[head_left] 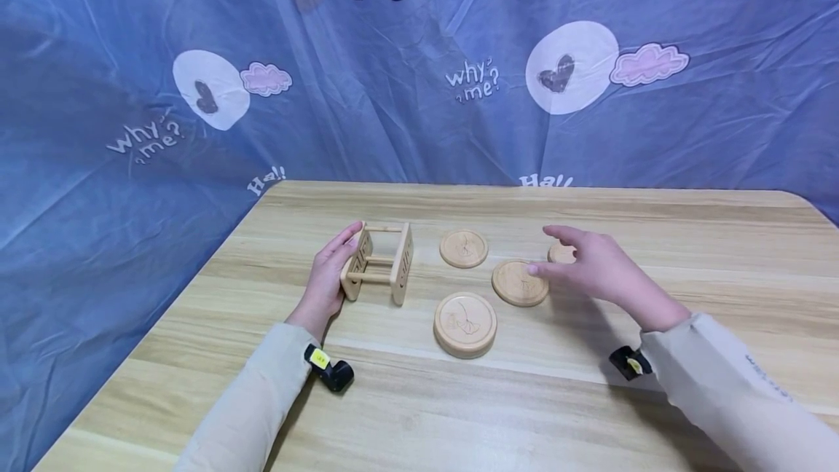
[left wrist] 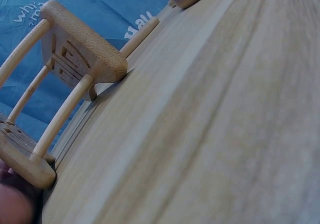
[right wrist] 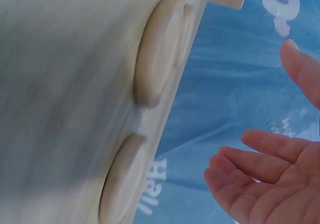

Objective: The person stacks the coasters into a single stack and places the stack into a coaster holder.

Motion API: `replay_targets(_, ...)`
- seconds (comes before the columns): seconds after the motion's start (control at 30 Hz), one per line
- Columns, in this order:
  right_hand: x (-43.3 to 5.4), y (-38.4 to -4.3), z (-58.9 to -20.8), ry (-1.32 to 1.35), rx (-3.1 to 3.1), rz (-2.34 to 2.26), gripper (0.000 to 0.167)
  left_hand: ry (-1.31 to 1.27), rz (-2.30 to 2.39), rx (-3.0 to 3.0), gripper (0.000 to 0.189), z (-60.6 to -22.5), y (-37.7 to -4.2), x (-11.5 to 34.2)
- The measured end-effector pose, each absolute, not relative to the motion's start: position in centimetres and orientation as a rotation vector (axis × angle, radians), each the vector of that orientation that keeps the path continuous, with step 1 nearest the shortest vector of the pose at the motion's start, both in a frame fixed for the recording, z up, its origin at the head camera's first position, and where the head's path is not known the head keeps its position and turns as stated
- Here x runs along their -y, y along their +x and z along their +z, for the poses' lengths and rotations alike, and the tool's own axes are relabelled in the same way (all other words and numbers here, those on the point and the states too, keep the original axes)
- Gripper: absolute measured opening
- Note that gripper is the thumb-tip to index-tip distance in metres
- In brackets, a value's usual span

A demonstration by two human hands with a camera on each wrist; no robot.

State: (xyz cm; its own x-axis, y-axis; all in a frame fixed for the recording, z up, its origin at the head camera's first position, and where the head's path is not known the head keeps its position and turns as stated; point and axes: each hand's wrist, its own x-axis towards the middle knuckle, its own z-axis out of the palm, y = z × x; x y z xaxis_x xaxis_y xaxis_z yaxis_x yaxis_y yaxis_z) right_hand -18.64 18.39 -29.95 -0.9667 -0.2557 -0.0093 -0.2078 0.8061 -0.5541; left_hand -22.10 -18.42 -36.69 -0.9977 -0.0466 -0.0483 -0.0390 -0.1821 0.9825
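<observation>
My left hand (head_left: pixel 325 275) rests against the outer left side of a small wooden coaster rack (head_left: pixel 401 264), its fingers lying along the panel. The rack, two slotted side panels joined by dowels, stands on the table. In the left wrist view, the rack (left wrist: pixel 85 42) shows from low down, with part of the hand at the lower left corner. Spread above the table, my right hand (head_left: pixel 593 268) has thumb and fingers apart and holds nothing. Below it are a round wooden coaster (head_left: pixel 514 284) and another coaster (head_left: pixel 558 252), partly hidden by the hand.
A further carved coaster (head_left: pixel 463 248) lies right of the rack. Closer to me sits a thicker round stack of coasters (head_left: pixel 465 323), a leaf design on top. The light wood table (head_left: pixel 419 414) ends at a blue printed cloth (head_left: pixel 406 93) behind.
</observation>
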Motion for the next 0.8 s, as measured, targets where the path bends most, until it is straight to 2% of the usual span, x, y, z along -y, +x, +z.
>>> replay_targets(0.8, -22.3, -21.7, -31.9, -0.215, -2.845, -0.758, 0.090, 0.091, -2.406, 1.994, 0.042, -36.7, -21.9, 18.5)
